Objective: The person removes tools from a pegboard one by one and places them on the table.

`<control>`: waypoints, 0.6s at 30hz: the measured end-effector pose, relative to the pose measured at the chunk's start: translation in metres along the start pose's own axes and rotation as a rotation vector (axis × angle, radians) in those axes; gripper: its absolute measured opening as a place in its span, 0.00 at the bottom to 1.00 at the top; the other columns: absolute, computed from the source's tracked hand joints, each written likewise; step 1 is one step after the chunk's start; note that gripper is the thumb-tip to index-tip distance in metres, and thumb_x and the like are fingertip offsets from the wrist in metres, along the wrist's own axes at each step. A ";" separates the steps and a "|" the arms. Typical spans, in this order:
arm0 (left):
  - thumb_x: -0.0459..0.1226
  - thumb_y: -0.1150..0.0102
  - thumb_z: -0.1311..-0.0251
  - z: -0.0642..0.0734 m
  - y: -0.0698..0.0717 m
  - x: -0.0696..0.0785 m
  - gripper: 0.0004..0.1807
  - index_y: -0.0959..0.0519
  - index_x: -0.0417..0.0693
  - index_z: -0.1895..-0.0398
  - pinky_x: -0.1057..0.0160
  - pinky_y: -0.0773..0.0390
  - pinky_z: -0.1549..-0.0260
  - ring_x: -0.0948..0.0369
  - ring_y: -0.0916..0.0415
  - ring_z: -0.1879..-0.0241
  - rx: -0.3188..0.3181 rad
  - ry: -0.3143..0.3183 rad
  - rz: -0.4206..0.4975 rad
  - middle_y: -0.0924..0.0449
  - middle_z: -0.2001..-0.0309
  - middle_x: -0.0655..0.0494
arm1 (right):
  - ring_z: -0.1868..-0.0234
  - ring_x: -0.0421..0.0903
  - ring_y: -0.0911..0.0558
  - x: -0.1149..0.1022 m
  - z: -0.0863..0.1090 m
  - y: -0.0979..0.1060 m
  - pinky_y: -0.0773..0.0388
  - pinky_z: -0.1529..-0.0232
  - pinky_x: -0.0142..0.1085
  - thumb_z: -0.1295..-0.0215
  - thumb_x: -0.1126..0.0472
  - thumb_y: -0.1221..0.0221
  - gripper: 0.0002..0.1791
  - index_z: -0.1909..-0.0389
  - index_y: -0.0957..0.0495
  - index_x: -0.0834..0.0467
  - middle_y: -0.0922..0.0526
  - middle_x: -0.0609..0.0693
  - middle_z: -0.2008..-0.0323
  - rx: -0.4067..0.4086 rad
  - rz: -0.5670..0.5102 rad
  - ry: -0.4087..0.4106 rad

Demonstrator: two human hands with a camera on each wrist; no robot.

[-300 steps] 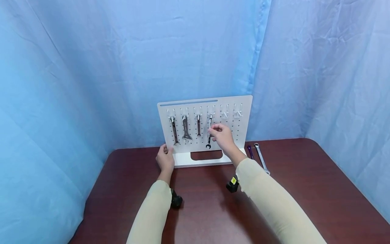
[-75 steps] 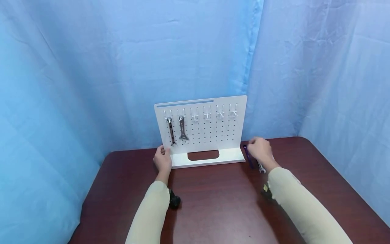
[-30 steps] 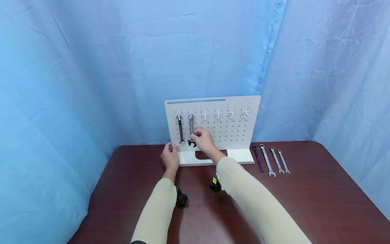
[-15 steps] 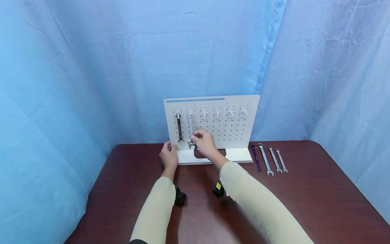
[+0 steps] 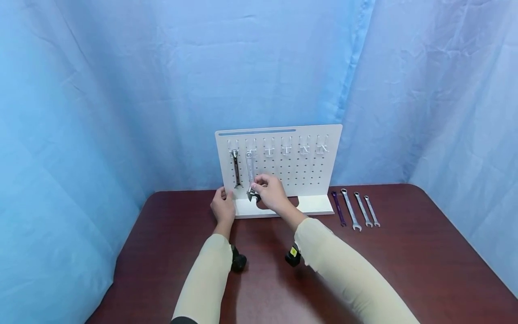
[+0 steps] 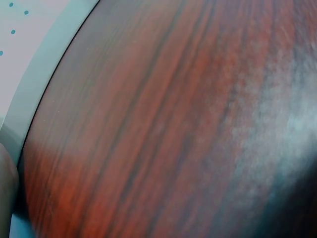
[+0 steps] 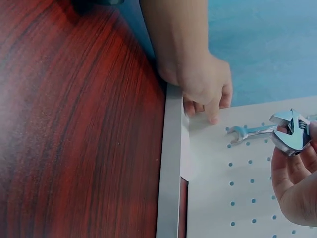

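My right hand (image 5: pixel 272 193) pinches an adjustable wrench (image 5: pixel 250 168) just above its jaw end, in front of the white pegboard (image 5: pixel 291 186). The wrench's ring end sits at or just off the second hook from the left; I cannot tell if they touch. Up close in the right wrist view, the silver adjustable wrench (image 7: pixel 293 133) lies between thumb and fingers. My left hand (image 5: pixel 223 208) grips the board's lower left edge, thumb on the front and fingers curled behind, as the right wrist view shows. A combination wrench (image 5: pixel 236 168) hangs on the leftmost hook.
Right of the board, a purple wrench (image 5: pixel 339 209) and three silver ones lie side by side on the dark red table (image 5: pixel 267 279), including a large wrench (image 5: pixel 350 210). Several bare hooks (image 5: pixel 286 150) line the board. Blue curtains (image 5: pixel 259 67) surround the table.
Ten seconds ago more wrenches hung on the board; the silver ones from the middle hooks now lie right. Within the last second, the adjustable wrench has dropped slightly and come forward in my right hand.
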State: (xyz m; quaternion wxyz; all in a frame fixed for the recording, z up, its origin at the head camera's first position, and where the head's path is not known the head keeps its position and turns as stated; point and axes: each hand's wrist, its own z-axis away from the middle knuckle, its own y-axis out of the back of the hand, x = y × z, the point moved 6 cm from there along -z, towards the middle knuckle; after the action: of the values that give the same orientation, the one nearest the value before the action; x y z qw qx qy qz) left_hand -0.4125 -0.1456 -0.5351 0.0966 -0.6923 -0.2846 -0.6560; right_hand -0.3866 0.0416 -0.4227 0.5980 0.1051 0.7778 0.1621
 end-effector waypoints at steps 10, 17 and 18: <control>0.37 0.39 0.29 -0.001 0.002 0.002 0.17 0.20 0.42 0.41 0.52 0.21 0.47 0.51 0.21 0.47 -0.015 0.005 -0.006 0.17 0.48 0.44 | 0.67 0.49 0.13 0.002 0.026 0.031 0.16 0.68 0.38 0.30 0.67 0.39 0.04 0.61 0.20 0.66 0.14 0.56 0.66 -0.109 -0.106 -0.026; 0.37 0.40 0.29 0.003 0.002 0.004 0.17 0.21 0.41 0.40 0.51 0.22 0.46 0.50 0.21 0.46 -0.021 0.010 -0.015 0.17 0.48 0.43 | 0.70 0.47 0.18 0.048 0.065 0.117 0.19 0.69 0.41 0.32 0.69 0.39 0.03 0.66 0.19 0.65 0.15 0.58 0.67 -0.180 0.128 -0.048; 0.37 0.40 0.29 0.004 0.002 0.004 0.17 0.21 0.42 0.40 0.51 0.22 0.46 0.50 0.21 0.46 -0.023 0.009 -0.017 0.17 0.48 0.43 | 0.71 0.46 0.19 0.060 0.071 0.134 0.20 0.70 0.40 0.32 0.69 0.39 0.03 0.66 0.19 0.65 0.16 0.57 0.67 -0.182 0.177 -0.062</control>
State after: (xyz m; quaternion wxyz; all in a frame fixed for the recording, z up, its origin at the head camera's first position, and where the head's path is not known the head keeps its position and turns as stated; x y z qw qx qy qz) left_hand -0.4085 -0.1439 -0.5313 0.0841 -0.6879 -0.2824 -0.6632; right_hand -0.3380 0.1955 -0.4422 0.6122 0.1237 0.7286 0.2810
